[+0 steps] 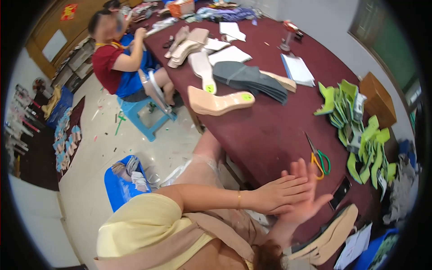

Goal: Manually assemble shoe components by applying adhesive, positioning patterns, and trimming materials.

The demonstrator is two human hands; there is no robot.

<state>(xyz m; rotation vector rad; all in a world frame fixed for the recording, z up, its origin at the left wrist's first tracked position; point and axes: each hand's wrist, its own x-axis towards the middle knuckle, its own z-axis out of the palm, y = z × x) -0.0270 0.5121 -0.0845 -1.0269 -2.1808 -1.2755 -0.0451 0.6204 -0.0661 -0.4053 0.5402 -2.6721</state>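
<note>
My left hand lies flat across the palm of my right hand, over the near edge of the dark red table. The fingers of both are stretched out, and nothing shows between the palms. Just beyond my right fingertips are scissors with one yellow and one green handle loop. A dark phone rests to the right of my right hand. Nearer to me on that side lie beige insole-shaped pieces. Farther up the table are a stack of beige insoles and a stack of dark grey sole-shaped sheets.
Piles of bright green pieces and a brown box line the right side. A white pad lies farther back. Another person sits on a blue stool at the left. A blue bin stands on the floor.
</note>
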